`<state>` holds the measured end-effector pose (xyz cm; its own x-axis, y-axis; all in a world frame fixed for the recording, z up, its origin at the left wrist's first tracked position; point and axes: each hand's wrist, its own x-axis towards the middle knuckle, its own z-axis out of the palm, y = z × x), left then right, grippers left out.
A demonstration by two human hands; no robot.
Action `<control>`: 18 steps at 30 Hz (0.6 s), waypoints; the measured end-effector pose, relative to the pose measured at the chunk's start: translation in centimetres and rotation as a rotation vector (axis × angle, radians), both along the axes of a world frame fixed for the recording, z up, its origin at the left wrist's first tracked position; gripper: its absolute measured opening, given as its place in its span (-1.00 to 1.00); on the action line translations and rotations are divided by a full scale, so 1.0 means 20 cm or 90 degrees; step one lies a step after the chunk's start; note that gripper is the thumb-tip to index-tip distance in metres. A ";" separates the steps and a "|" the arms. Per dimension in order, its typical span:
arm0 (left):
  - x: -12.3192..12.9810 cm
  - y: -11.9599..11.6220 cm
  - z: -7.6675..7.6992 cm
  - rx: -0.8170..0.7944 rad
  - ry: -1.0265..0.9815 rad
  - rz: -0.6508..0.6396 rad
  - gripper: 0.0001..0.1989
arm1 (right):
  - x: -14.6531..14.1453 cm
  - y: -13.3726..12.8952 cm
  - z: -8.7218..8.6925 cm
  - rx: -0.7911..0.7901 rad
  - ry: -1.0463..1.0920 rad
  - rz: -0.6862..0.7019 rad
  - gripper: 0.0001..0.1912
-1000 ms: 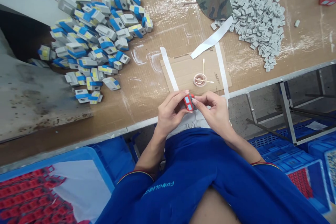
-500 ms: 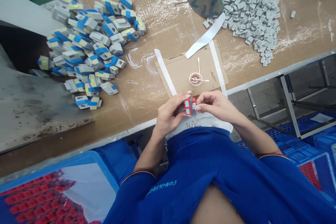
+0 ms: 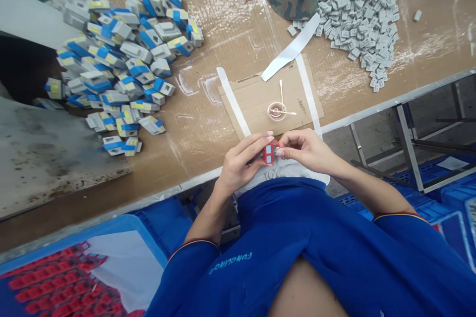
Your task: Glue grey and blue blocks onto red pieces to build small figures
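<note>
At the bench (image 3: 193, 153), the left hand (image 3: 240, 161) closes around a small red block (image 3: 271, 152), and the right hand (image 3: 308, 151) pinches its end.

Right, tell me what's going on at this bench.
A person holds a small red part with pale blue panels between their left hand and right hand, the right fingers at its end. Just beyond, a small dish with two sticks sits on a cardboard sheet. Grey pieces lie heaped to the right, grey-and-blue parts to the left.
</note>
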<state>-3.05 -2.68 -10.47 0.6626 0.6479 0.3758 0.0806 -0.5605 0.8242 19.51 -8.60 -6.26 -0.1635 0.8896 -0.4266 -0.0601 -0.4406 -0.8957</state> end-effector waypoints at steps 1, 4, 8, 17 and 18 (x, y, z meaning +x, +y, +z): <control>0.00 0.01 0.00 -0.012 -0.015 0.007 -0.43 | 0.00 -0.01 0.01 0.036 -0.030 -0.013 -0.64; 0.00 0.01 -0.01 -0.098 -0.056 0.009 -0.39 | -0.02 -0.03 0.03 0.168 -0.132 -0.040 -0.75; 0.00 -0.01 -0.02 -0.265 -0.106 0.000 -0.35 | -0.05 -0.05 0.04 0.299 -0.250 -0.051 -0.83; 0.03 0.00 0.02 -0.381 -0.160 0.006 -0.51 | -0.06 -0.04 0.06 0.394 -0.344 -0.035 -0.90; 0.03 0.00 0.02 -0.380 -0.161 0.011 -0.52 | -0.07 -0.04 0.06 0.392 -0.352 -0.030 -0.90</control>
